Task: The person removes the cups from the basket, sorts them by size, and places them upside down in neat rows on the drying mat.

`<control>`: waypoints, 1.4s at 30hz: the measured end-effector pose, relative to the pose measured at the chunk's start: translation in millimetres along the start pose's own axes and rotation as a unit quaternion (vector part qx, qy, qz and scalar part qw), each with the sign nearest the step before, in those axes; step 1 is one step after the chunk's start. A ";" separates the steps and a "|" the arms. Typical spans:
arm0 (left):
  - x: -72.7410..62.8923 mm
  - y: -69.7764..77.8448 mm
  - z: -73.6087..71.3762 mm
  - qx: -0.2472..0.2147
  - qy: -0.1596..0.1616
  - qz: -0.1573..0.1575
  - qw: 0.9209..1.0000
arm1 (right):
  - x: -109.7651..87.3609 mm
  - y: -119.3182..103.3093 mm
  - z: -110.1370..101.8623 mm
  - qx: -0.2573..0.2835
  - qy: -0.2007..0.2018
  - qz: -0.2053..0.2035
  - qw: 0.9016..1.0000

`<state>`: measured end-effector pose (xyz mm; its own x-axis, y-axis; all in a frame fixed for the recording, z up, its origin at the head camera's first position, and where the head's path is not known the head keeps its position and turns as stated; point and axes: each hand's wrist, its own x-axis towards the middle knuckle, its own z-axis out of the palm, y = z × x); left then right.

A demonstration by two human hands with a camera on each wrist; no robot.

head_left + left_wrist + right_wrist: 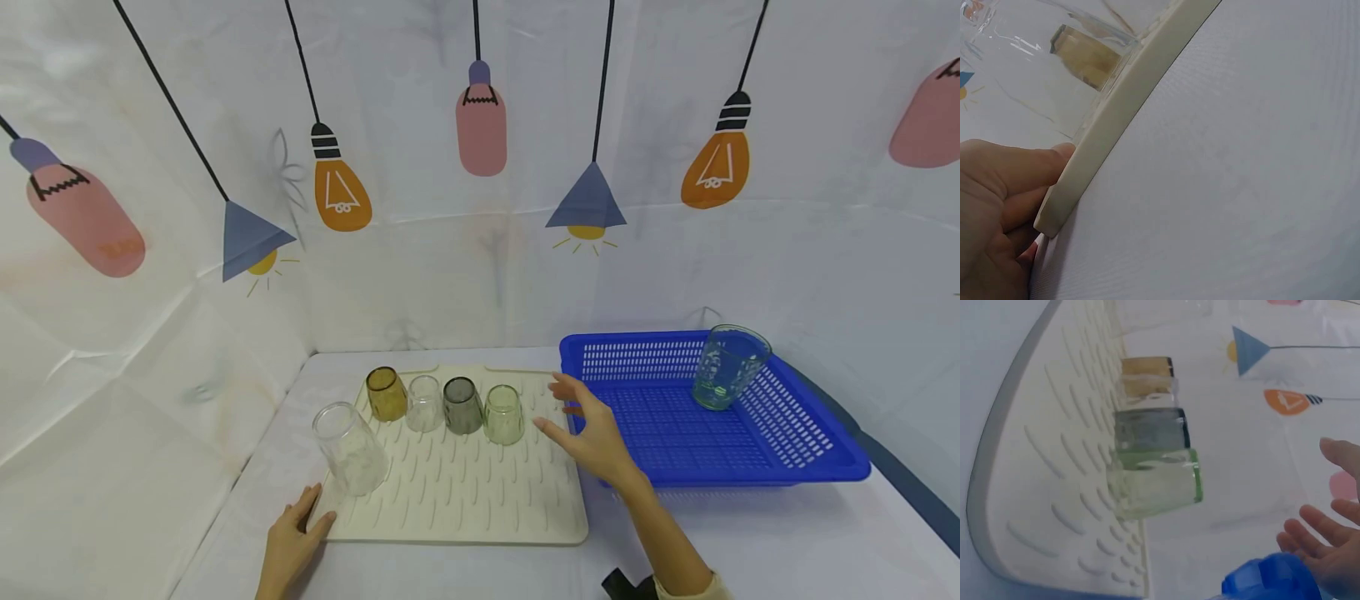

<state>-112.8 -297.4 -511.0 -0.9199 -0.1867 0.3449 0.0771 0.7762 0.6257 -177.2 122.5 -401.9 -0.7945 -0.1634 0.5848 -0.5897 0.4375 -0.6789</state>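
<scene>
A cream ridged drying mat (457, 508) lies on the white table. My left hand (292, 533) pinches its front left corner, thumb on top, as the left wrist view shows. Just beyond that hand stands a large clear glass (352, 454). Towards the back of the mat an amber glass (387, 398), a small clear glass (425, 407), a grey glass (462, 408) and a green glass (503, 417) form a row. My right hand (596, 433) hovers by the mat's right edge, fingers spread and holding nothing; the green glass is the nearest one.
Right of the mat sits a blue plastic basket (750, 479), its left side close to my right hand. A tall greenish glass (727, 371) leans inside it at the back right. Behind the table hangs a white cloth (420, 283) printed with lamps. A black object (628, 586) lies by my right forearm.
</scene>
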 end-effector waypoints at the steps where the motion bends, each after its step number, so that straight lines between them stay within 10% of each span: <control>1: -0.1 -1.4 0.4 0.001 0.001 0.005 1.000 | -0.9 2.0 -3.6 -0.004 0.005 -0.003 1.000; 42: -0.4 2.3 -1.1 -0.010 0.003 -0.006 1.000 | -17.3 85.5 -128.5 -0.101 0.118 0.093 0.984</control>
<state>-111.8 -296.2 -508.9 -0.9187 -0.1989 0.3412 0.0738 0.7623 0.6430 -195.2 276.3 -413.1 -0.8159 0.1351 0.5622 -0.3784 0.6103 -0.6959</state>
